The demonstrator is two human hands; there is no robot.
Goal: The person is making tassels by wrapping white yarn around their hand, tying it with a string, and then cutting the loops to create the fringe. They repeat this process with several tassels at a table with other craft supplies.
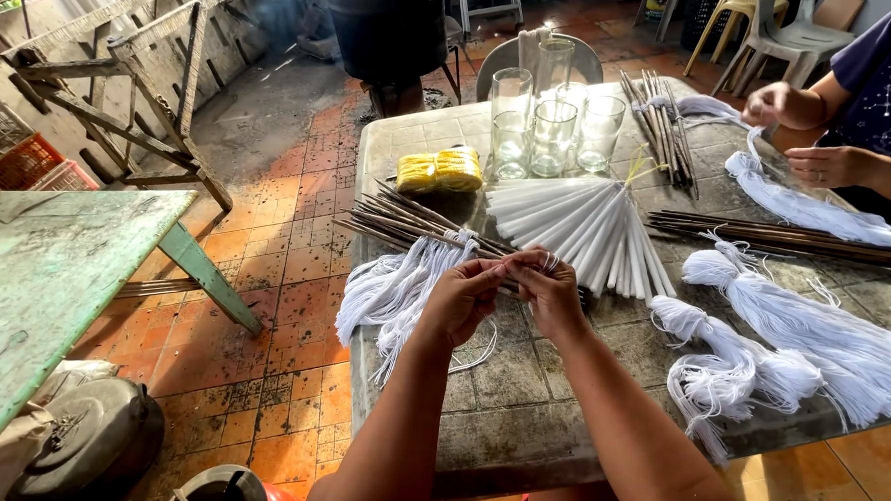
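A thin white string point(505, 270) is pinched by both the left hand point(460, 299) and right hand point(549, 290); if pulled unevenly, it may be tangled.

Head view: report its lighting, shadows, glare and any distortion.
Head view: strong sunlight from the upper left, with haze and washed-out glare over the wooden frame; bright sheen on the wet floor tiles; the glasses glint; both hands and the white strings are sharp; wide-angle stretching shows at the edges, as on the green table.
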